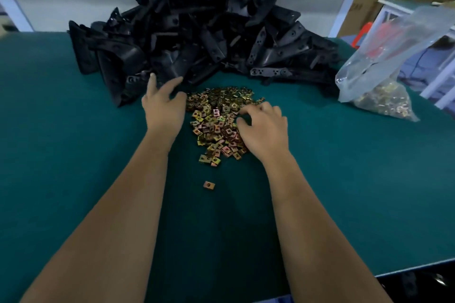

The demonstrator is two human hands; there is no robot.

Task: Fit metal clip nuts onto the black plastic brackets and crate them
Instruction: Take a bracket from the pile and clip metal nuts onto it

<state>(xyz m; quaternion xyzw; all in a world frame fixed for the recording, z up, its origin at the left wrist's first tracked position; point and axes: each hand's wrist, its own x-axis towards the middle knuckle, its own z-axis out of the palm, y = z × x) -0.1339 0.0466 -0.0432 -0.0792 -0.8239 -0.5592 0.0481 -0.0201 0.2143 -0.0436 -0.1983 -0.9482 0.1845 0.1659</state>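
Note:
A big heap of black plastic brackets [197, 29] lies at the back of the green table [73, 155]. In front of it spreads a pile of small brass-coloured clip nuts [214, 123]. My left hand [163, 106] reaches with fingers spread to the near edge of the bracket heap and touches it, holding nothing. My right hand [263, 128] rests on the right side of the nut pile with its fingers curled over the nuts; whether it holds one is hidden. A single clip nut [209, 184] lies apart, nearer to me.
A clear plastic bag [384, 86] with more clip nuts in its bottom stands at the right. The table's front edge runs at the lower right. Cardboard boxes and a white frame stand beyond the table at the right.

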